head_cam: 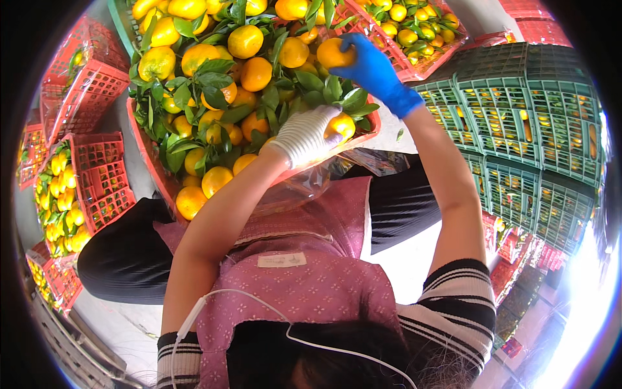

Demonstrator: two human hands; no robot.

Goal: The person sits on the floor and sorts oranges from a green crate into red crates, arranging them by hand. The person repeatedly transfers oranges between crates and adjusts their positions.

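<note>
My right hand (369, 73), in a blue glove, grips an orange mandarin (335, 53) between thumb and fingers at the crate's right side. Lower down, my left hand (308, 133) wears a white ribbed glove. Its thumb and fingers close around another mandarin (341, 126) by the near right corner. Both hands are over a red plastic crate (149, 165) heaped with mandarins, many with green leaves (214, 80) attached. The palm sides of both hands are hidden. Clear plastic film (296, 192) hangs over the crate's near edge, against my lap.
Green crates of fruit (505, 116) are stacked at the right. Red crates (99, 180) with fruit stand at the left. Beyond my right hand is another red crate (413, 73) of smaller fruit. A white cable (252, 295) runs across my pink apron (311, 277).
</note>
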